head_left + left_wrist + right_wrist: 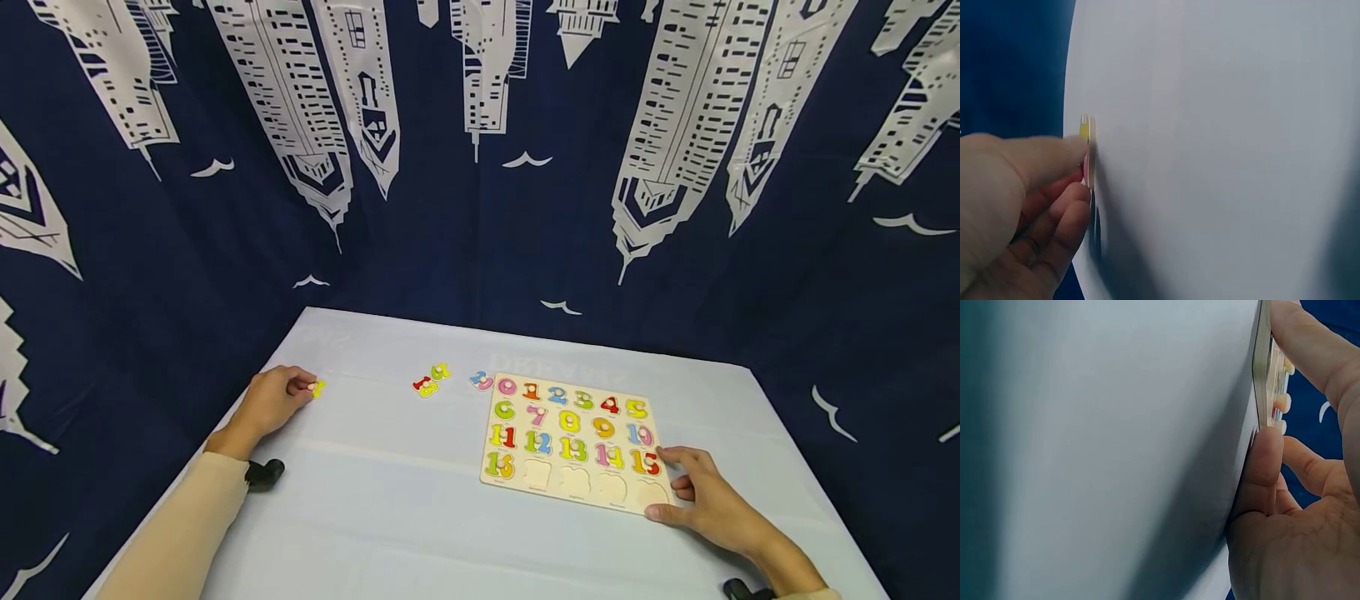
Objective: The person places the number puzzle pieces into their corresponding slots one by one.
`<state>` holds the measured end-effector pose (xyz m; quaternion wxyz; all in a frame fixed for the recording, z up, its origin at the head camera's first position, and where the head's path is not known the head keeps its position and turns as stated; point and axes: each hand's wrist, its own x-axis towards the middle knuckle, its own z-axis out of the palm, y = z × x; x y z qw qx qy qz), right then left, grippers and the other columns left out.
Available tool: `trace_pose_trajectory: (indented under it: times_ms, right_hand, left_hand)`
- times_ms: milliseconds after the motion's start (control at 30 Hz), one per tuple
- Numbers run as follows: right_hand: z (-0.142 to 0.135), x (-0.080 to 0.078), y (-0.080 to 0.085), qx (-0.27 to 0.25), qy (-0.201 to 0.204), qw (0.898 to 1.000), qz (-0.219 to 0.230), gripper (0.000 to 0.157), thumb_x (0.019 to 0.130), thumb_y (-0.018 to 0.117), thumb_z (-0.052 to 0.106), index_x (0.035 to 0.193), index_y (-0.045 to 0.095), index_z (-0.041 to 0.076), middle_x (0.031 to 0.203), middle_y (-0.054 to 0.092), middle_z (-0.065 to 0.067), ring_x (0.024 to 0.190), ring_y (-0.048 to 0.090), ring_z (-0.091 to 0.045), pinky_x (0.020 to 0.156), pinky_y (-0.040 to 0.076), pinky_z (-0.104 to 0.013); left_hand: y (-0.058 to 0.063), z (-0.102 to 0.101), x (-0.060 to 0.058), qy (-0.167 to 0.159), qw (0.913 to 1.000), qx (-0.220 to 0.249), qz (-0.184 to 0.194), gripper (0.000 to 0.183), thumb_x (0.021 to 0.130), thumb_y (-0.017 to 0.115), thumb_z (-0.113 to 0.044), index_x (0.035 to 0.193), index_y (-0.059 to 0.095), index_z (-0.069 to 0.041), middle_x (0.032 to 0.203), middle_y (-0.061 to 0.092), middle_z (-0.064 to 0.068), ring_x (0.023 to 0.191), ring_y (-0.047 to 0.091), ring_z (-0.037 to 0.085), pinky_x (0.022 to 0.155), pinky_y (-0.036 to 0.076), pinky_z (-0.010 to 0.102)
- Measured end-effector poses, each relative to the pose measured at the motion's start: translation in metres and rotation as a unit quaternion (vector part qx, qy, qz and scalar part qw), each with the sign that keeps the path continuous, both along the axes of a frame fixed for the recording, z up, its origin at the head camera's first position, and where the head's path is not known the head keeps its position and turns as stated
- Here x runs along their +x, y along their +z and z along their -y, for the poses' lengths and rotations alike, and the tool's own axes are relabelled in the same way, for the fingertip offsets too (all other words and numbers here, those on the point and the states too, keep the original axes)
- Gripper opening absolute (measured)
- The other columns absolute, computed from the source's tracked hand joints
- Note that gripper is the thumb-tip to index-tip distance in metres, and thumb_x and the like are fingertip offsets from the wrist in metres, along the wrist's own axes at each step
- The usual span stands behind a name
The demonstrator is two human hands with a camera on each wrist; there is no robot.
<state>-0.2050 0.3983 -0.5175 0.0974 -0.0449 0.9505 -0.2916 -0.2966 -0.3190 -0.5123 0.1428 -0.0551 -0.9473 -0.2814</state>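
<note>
Near the table's left edge, my left hand (273, 400) pinches a small number puzzle piece (318, 388) between thumb and fingers. In the left wrist view the piece (1084, 130) stands edge-on, with yellow and a bit of pink showing; the fingers cover the rest. At the right side of the wooden number puzzle board (536, 493), my right hand (708, 504) holds the corner, thumb at the near edge and fingers along the right edge. Knobbed number pieces fill the upper rows. Several recesses in the bottom row show bare wood.
Left of the board lie loose number pieces: a green-yellow one (440, 372), a red-yellow one (425, 386) and a blue-pink one (482, 380) close to its corner. A white cloth (360, 500) covers the table. Behind hangs a dark blue curtain (480, 242) with white buildings.
</note>
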Motion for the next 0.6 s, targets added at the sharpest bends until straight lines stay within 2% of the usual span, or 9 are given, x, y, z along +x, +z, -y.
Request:
trace_pose_trajectory:
  times_ms: [100, 233, 433, 533, 600]
  right_hand:
    - [0.000, 0.000, -0.001, 0.001, 0.000, 1.000, 0.000, 0.116, 0.085, 0.105, 0.051, 0.170, 0.046, -0.003, 0.162, 0.042, -0.027, 0.123, 0.061, -0.028, 0.089, 0.055, -0.017]
    - [-0.001, -0.001, -0.002, 0.004, 0.001, 1.000, -0.001, 0.115, 0.086, 0.104, 0.051, 0.170, 0.046, -0.002, 0.162, 0.042, -0.027, 0.124, 0.062, -0.028, 0.089, 0.056, -0.017]
    - [-0.002, 0.000, -0.002, 0.004, 0.000, 1.000, -0.004, 0.115, 0.086, 0.104, 0.051, 0.170, 0.047, -0.001, 0.163, 0.042, -0.027, 0.124, 0.062, -0.028, 0.089, 0.057, -0.016]
    - [-0.002, 0.000, -0.002, 0.003, 0.001, 1.000, -0.006, 0.114, 0.085, 0.105, 0.050, 0.170, 0.047, -0.002, 0.163, 0.042, -0.027, 0.123, 0.061, -0.028, 0.089, 0.056, -0.016]
    - [-0.001, 0.000, -0.002, 0.002, 0.001, 1.000, -0.005, 0.114, 0.085, 0.105, 0.050, 0.169, 0.047, -0.002, 0.163, 0.042, -0.028, 0.123, 0.061, -0.028, 0.088, 0.056, -0.016]
  left_hand:
    - [0.006, -0.005, 0.003, 0.001, 0.9998, -0.012, 0.014, 0.010, 0.100, 0.086, -0.001, 0.109, 0.085, 0.001, 0.092, 0.078, 0.014, 0.083, 0.069, 0.023, 0.075, 0.052, 0.030]
    - [0.007, -0.011, 0.003, 0.011, 0.9993, -0.023, 0.027, 0.005, 0.102, 0.088, -0.005, 0.105, 0.086, -0.001, 0.090, 0.078, 0.011, 0.083, 0.068, 0.019, 0.075, 0.051, 0.031]
    - [0.004, -0.020, 0.003, 0.002, 0.9997, -0.014, 0.018, 0.018, 0.097, 0.095, -0.013, 0.092, 0.081, -0.004, 0.079, 0.074, 0.005, 0.077, 0.061, 0.015, 0.069, 0.047, 0.027]
    - [0.003, -0.023, 0.004, 0.003, 0.9995, -0.018, 0.027, 0.026, 0.096, 0.098, -0.023, 0.087, 0.078, -0.009, 0.076, 0.071, 0.002, 0.077, 0.060, 0.016, 0.072, 0.047, 0.030]
    - [0.003, -0.023, 0.005, 0.004, 0.9991, -0.012, 0.041, 0.029, 0.096, 0.099, -0.029, 0.090, 0.078, -0.011, 0.079, 0.072, 0.002, 0.080, 0.061, 0.017, 0.075, 0.048, 0.031]
